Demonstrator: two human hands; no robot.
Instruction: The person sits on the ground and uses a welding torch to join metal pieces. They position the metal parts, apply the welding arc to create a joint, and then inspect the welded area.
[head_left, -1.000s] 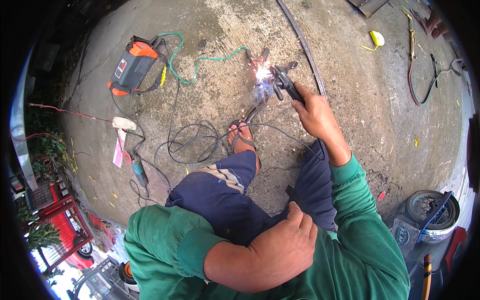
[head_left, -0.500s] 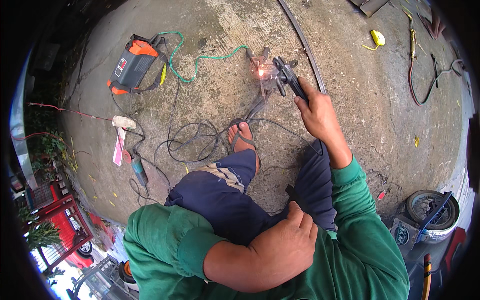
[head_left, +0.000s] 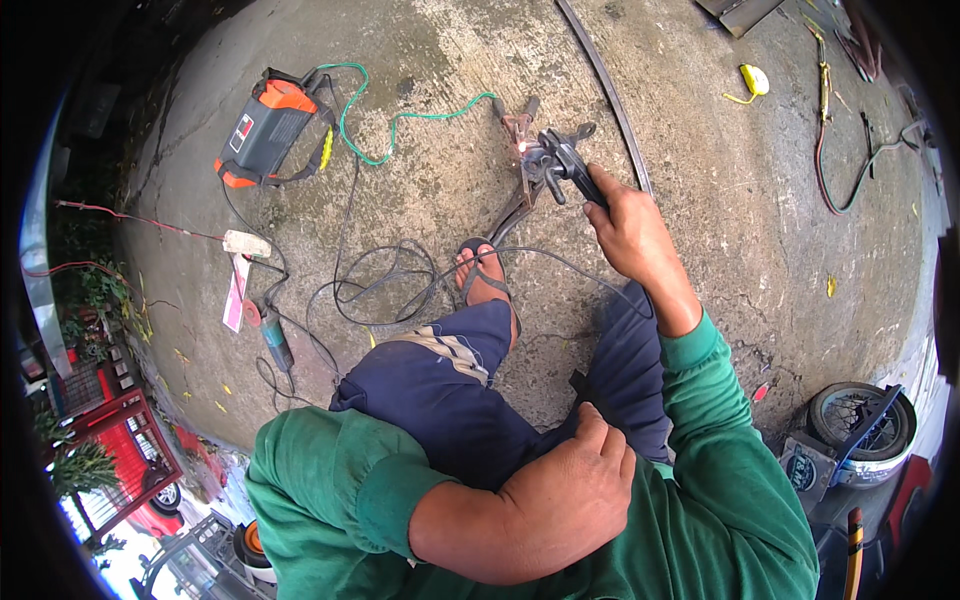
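My right hand (head_left: pixel 640 235) is wrapped around the black handle of a welding electrode holder (head_left: pixel 572 168). The holder's head sits right beside a small rusty metal workpiece (head_left: pixel 516 128) on the concrete, where a small glowing spot shows. A dark metal bar (head_left: pixel 513 212) runs from the workpiece down toward my sandalled foot (head_left: pixel 485 277). My left hand (head_left: pixel 575 490) rests across my lap with its fingers curled in. A bit of something black shows by its fingertips; what those fingers hold, if anything, is hidden.
An orange and black welding machine (head_left: pixel 275 125) stands at the upper left, its green cable (head_left: pixel 395 125) reaching the workpiece. Black cable (head_left: pixel 390 285) coils left of my foot. An angle grinder (head_left: pixel 275 340) lies farther left. A long metal strip (head_left: pixel 608 85), yellow tape measure (head_left: pixel 755 80) and wheel (head_left: pixel 862 425) are rightward.
The bright arc, sparks and smoke at the workpiece have faded to a small glow. My right hand has shifted slightly left with the electrode holder. My left hand stays put.
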